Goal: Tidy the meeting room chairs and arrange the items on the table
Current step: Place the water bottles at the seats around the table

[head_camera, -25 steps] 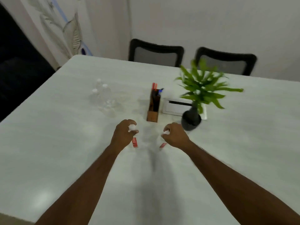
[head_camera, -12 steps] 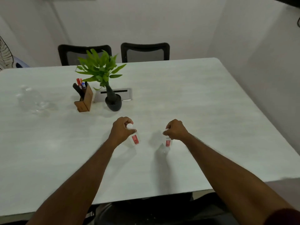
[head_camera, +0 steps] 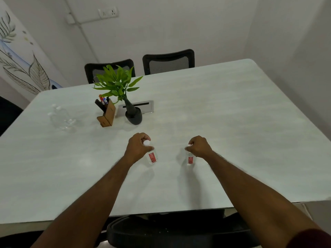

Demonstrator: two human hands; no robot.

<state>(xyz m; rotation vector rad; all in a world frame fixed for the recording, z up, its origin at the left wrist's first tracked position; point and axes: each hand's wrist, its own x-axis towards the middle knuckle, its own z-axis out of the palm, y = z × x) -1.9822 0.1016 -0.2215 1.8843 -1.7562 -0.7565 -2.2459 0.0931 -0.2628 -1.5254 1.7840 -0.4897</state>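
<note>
Two small clear water bottles with red labels stand on the white table (head_camera: 223, 122). My left hand (head_camera: 138, 147) grips the neck of the left bottle (head_camera: 152, 157), whose white cap shows between my fingers. My right hand (head_camera: 198, 146) grips the top of the right bottle (head_camera: 190, 159), hiding most of its cap. The two bottles are about a hand's width apart, near the table's front middle.
A potted plant (head_camera: 133, 115), a wooden pen holder (head_camera: 107, 115) and a metal cable box (head_camera: 148, 106) sit mid-table. Several clear bottles (head_camera: 60, 117) stand at the left. Two black chairs (head_camera: 168, 61) are tucked at the far side; another chair (head_camera: 161, 230) is below me.
The view swung right, then back left and up, so the plant and pen holder shifted across the frame. Both hands kept their grip on the bottles, now slightly farther apart.
</note>
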